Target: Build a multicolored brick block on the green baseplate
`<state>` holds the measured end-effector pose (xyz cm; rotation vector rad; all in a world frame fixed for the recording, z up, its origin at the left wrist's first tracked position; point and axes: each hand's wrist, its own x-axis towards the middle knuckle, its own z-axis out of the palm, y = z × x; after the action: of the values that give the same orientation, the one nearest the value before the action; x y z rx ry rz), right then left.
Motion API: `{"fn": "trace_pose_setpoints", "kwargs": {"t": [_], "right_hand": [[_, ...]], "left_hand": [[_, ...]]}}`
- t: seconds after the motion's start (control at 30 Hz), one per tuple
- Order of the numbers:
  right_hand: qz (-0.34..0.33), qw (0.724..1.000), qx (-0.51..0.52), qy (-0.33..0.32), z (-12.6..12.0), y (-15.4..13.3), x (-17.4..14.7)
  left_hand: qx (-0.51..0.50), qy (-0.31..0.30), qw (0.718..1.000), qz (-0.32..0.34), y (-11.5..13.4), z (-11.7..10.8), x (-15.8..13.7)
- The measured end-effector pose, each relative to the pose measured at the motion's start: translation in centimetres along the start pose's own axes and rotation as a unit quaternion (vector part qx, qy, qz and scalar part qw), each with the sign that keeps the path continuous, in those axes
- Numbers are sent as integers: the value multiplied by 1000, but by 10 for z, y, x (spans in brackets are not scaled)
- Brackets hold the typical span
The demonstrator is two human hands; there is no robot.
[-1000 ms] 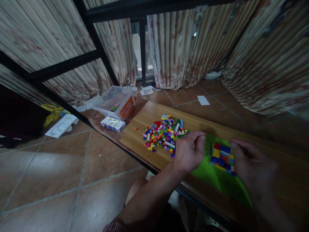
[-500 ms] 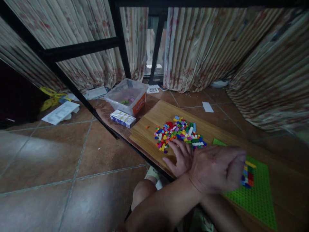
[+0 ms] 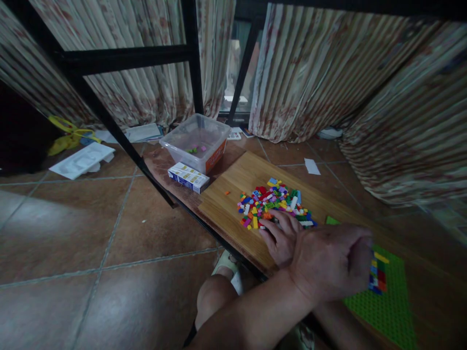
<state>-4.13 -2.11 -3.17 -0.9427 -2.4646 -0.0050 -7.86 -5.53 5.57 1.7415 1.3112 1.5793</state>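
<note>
My forearms cross, the left one over the right. My right hand [image 3: 283, 238] reaches left to the near edge of a pile of small coloured toy bricks [image 3: 272, 198] on a wooden board. Its fingers are bent and apart over the bricks, touching the edge near some orange ones; no brick shows in its grasp. My left hand [image 3: 333, 262] is closed beside a green baseplate [image 3: 392, 296]. Its fingertips are turned away, so whatever they hold is hidden. On the baseplate stands a block of joined coloured bricks [image 3: 379, 274], partly covered by the left hand.
A clear plastic tub [image 3: 197, 138] with a few bricks inside stands at the board's far left, behind a small white and blue box [image 3: 188, 177]. A lone orange brick [image 3: 227, 193] lies on the wooden board [image 3: 219, 209]. A black metal frame [image 3: 127, 59] rises on the left.
The view has shifted slightly. My right hand has moved its fingers further onto the bricks, with thumb and fingers drawn closer. My left hand stays closed near the baseplate.
</note>
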Motion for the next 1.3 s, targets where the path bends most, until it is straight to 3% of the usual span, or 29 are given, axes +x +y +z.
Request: {"fn": "trace_pose_setpoints", "kwargs": {"t": [0.23, 0.57, 0.8, 1.0, 1.3], "right_hand": [[16, 999, 0, 47, -2, 4, -8], [98, 994, -12, 53, -4, -44, 7], [127, 991, -39, 12, -2, -47, 10], [100, 994, -51, 16, 0, -47, 13], [141, 989, -39, 14, 2, -49, 15]], "left_hand": [[1, -13, 1000, 7, 1, 4, -1], [-20, -8, 1000, -6, 3, 1, -2], [-18, -16, 1000, -8, 3, -1, -2], [-26, -21, 999, -14, 4, -2, -2], [-38, -6, 999, -3, 5, -2, -1]]}}
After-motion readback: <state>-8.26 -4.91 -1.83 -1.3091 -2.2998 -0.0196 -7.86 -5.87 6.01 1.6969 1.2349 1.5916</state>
